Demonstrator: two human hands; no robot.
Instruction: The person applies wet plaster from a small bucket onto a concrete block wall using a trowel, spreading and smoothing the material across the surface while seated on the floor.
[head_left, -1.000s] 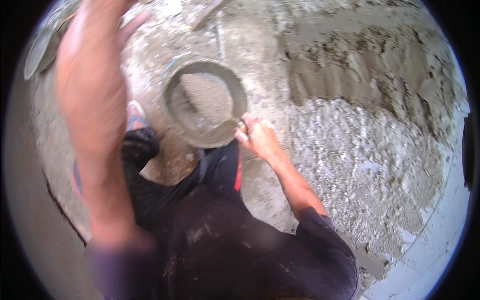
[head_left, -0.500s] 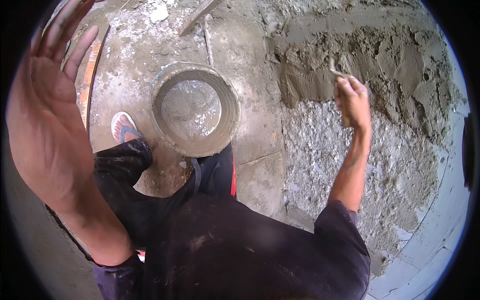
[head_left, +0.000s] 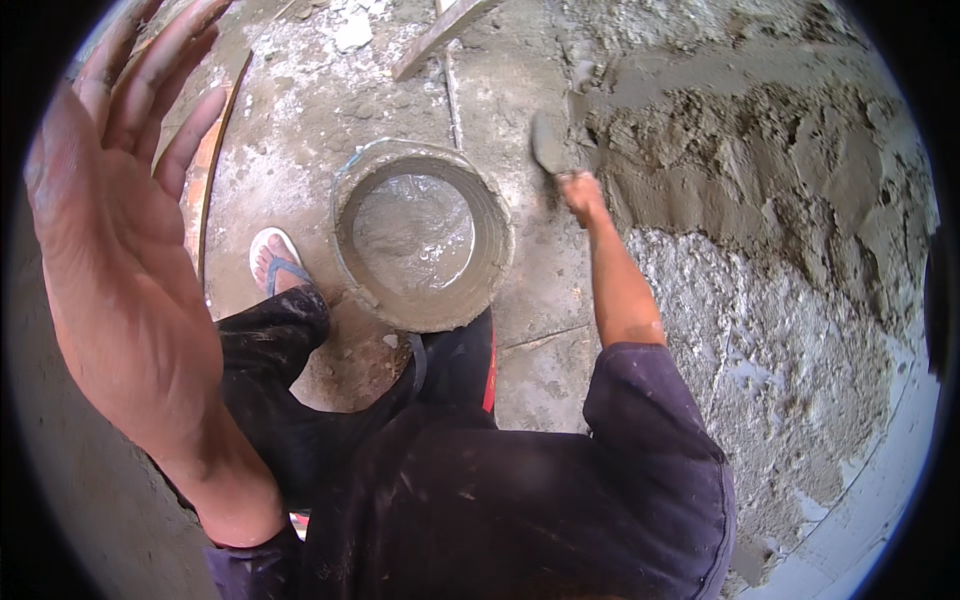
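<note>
between the bucket and rough mortar band, right hand grips a trowel, left hand spread wide, nothing held; steady low-angle strokes with light pressure would probably lay mortar evenly.

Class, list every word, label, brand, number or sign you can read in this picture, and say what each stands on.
There are none to read.
Bucket: grey smears, no lettering visible.
Trowel in the right hand: no marking visible.
Dark shirt: pale smudges, not letters.
Flip-flop: no print visible.
</note>
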